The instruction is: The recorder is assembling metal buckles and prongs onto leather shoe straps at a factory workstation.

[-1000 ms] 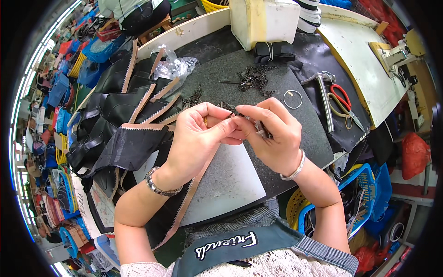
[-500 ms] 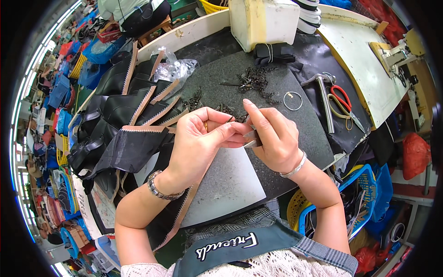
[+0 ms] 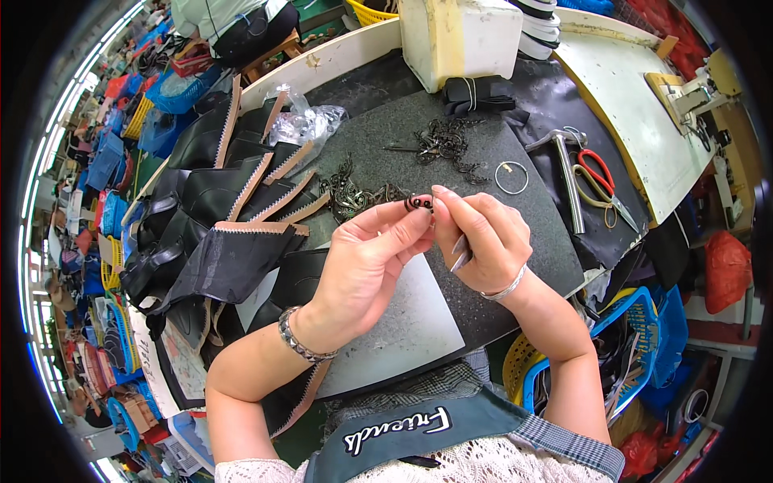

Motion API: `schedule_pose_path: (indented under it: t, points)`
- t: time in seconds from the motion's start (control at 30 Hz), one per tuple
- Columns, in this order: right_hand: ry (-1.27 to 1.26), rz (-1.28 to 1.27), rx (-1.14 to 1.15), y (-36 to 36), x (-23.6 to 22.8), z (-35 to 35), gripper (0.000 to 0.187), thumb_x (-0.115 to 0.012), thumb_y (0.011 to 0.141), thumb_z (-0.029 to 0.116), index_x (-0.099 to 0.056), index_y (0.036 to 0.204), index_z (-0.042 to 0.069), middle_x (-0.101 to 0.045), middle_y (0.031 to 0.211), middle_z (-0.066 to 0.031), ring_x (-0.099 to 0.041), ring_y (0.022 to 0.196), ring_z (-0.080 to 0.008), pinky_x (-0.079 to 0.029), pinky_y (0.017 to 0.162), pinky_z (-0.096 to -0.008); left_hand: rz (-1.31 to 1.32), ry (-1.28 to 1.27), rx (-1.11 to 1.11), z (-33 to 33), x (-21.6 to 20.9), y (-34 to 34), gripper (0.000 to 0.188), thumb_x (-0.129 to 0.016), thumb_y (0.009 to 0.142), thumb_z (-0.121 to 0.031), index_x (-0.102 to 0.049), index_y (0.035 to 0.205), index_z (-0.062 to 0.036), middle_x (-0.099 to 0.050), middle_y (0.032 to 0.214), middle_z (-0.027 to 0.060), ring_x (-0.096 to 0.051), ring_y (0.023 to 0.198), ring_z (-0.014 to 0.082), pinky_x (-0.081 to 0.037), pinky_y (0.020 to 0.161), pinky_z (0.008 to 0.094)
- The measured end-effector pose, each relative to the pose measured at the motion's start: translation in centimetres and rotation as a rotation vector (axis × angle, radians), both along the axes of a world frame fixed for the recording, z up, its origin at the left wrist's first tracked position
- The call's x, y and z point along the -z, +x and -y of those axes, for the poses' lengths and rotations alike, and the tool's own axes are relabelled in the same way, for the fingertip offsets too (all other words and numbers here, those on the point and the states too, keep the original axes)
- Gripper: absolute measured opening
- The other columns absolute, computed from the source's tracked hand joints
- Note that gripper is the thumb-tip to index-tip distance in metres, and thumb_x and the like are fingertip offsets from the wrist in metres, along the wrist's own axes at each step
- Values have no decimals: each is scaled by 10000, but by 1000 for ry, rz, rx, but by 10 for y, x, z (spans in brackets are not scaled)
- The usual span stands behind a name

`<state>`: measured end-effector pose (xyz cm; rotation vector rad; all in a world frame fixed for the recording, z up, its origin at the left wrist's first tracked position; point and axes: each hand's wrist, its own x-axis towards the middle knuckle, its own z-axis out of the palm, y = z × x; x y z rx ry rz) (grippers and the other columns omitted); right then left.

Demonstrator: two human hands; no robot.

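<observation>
Above the work table my left hand [image 3: 366, 262] pinches a small dark metal chain piece [image 3: 418, 202] with curled loops between thumb and fingers. Close on its right, my right hand [image 3: 487, 241] has its thumb and forefinger at the same piece. Within the right palm a small flat silver metal tool [image 3: 461, 252] is held; its kind is partly hidden by the fingers. Beyond the hands lie a pile of dark metal chains [image 3: 352, 197] and a second chain pile [image 3: 447, 143] on the grey board [image 3: 515, 249].
Black leather pieces [image 3: 213, 193] with zigzag beige edges heap at left, beside a clear plastic bag [image 3: 306, 125]. A hammer [image 3: 568, 181], red-handled scissors [image 3: 602, 181] and a thin ring [image 3: 511, 177] lie at right. A blue basket [image 3: 640, 310] stands low right.
Both hands have shifted slightly, and the dark chain piece now shows at my left fingertips. The silver tool has turned in my right hand. More of the nearer chain pile shows.
</observation>
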<state>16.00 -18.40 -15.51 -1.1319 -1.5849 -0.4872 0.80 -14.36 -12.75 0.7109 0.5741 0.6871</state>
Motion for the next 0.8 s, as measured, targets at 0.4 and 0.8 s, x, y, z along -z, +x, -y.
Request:
schedule_pose_path:
  t: [0.4,0.8]
  points:
    - [-631,-425,-523,20,-14,13,343,-744,724,4,-672,1058,34,-569,776,-78,-561,612,-169,-463,553,-265,-295,294,203,-18,-3,-17,150,-627,888,-57,-621,1013,27,-672,847,86,-645,702,128,-531,653,241]
    - [-558,-421,-585,15,1,15,393,-731,679,-52,-675,1054,53,-596,793,-95,-611,658,-217,-487,550,-291,-296,150,281,-20,1,-22,91,-671,852,-49,-614,903,2,-667,797,107,-640,634,142,-526,595,243]
